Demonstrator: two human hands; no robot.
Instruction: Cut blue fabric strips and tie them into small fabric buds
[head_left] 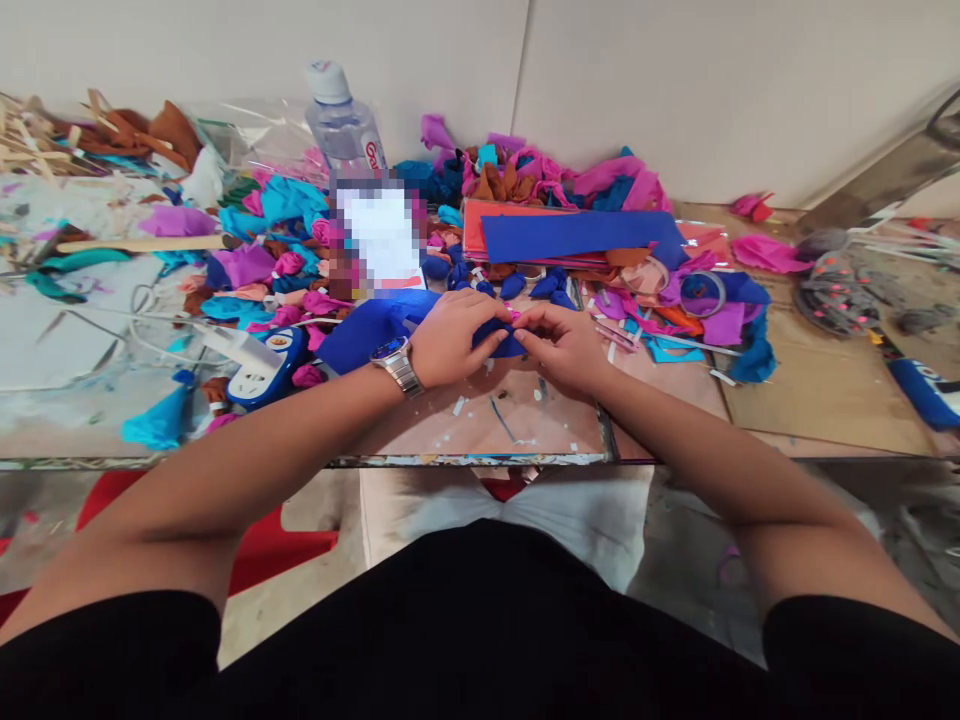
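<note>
My left hand (454,338), with a silver watch on the wrist, and my right hand (562,345) meet over the table's front middle. Both have their fingers closed on a piece of dark blue felt (367,330) that trails away to the left under my left hand. The fingertips pinch the blue material together between the two hands; the part inside the pinch is mostly hidden. A few small paper snippets lie on the brown tabletop (517,415) just below my hands.
Heaps of pink, blue, cyan and brown felt scraps (525,180) cover the back. A flat blue sheet (577,235) lies on an orange one. A water bottle (341,120), a blue-white glue gun (262,365), a tape ring (701,292) and wooden sticks (37,140) surround them.
</note>
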